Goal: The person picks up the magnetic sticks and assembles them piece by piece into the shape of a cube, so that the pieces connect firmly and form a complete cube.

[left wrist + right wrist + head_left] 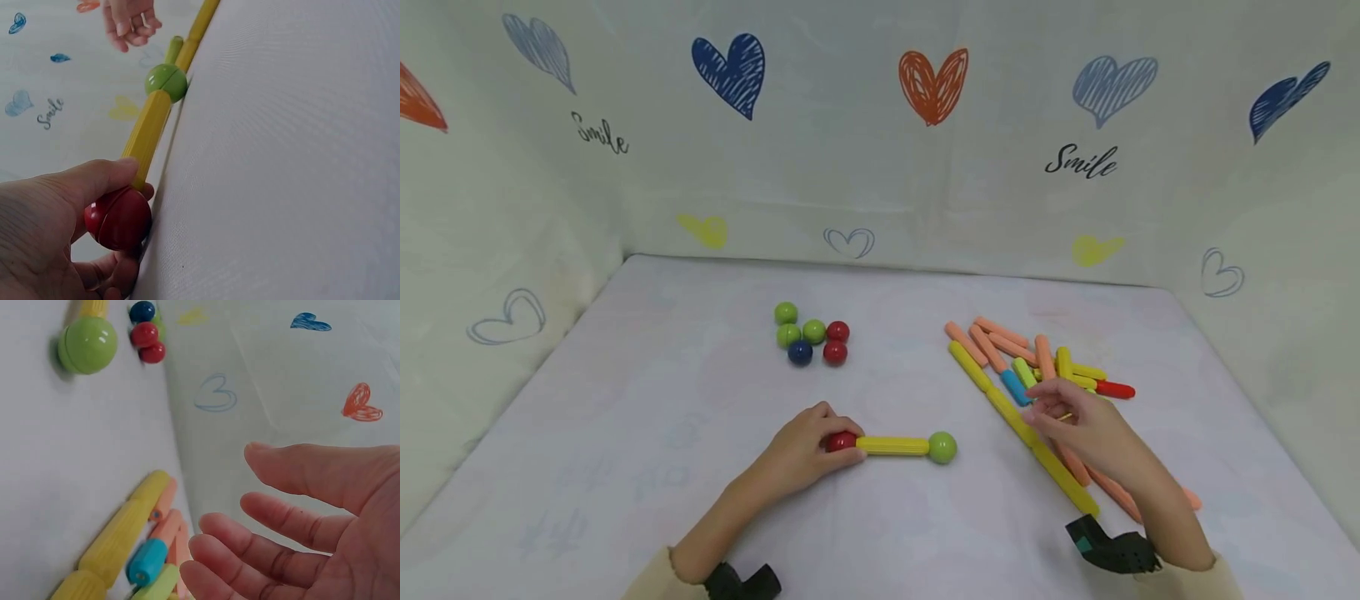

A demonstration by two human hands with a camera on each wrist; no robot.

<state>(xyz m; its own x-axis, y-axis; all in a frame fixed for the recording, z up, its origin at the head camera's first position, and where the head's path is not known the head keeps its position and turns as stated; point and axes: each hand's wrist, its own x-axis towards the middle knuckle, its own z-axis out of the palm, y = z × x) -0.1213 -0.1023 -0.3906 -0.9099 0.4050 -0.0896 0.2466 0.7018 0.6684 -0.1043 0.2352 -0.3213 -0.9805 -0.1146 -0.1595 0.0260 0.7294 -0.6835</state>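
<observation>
A yellow rod (892,447) joins a red ball (841,442) at its left end to a green ball (942,447) at its right end. My left hand (811,447) pinches this piece at the red-ball end, thumb and fingers around the joint; the left wrist view shows the thumb on the yellow rod (145,137) just above the red ball (119,217). Over the pile of sticks hangs my right hand (1086,425), fingers loosely bent and holding nothing. Beneath it run yellow sticks (1015,421) in a long slanting line, beside a blue stick (1017,387).
Several loose balls, green (786,313), red (835,352) and dark blue (801,352), sit in a cluster at the back left. Orange sticks (985,347) and a red stick (1115,389) lie in the pile at right. A heart-printed cloth (865,167) stands behind the table.
</observation>
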